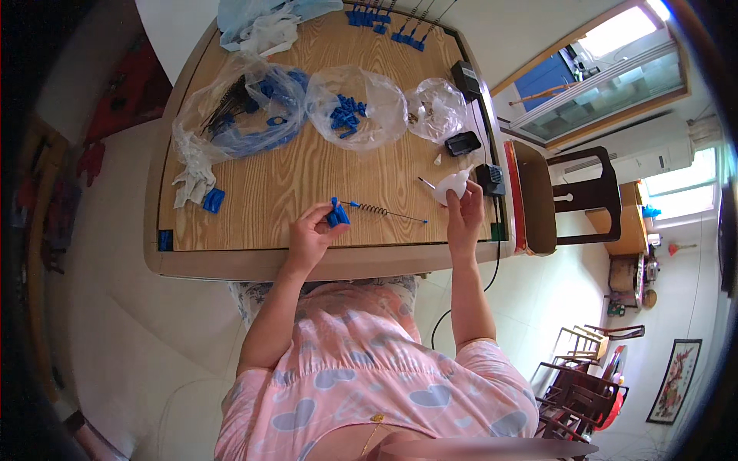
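Observation:
Near the front edge of the table, my left hand [306,240] pinches a small blue plastic part [337,214]. From that part a thin dark rod with a coiled spring [374,209] points right, ending in a small blue tip. My right hand [464,217] is closed around a white squeeze bottle [452,186], whose thin dark-tipped nozzle points left, apart from the blue part. Behind the bottle lies a small white cap [438,160]. Another blue piece [214,200] rests left of my left hand, beside a crumpled white glove [194,183].
Clear plastic bags hold spring rods with blue parts [265,107], small blue pieces [348,115] and small brassy bits [421,115]. Several spring rods with blue ends [407,38] lie at the far edge. A black tray [463,144] and black box [490,180] sit right, near a wooden chair [588,196].

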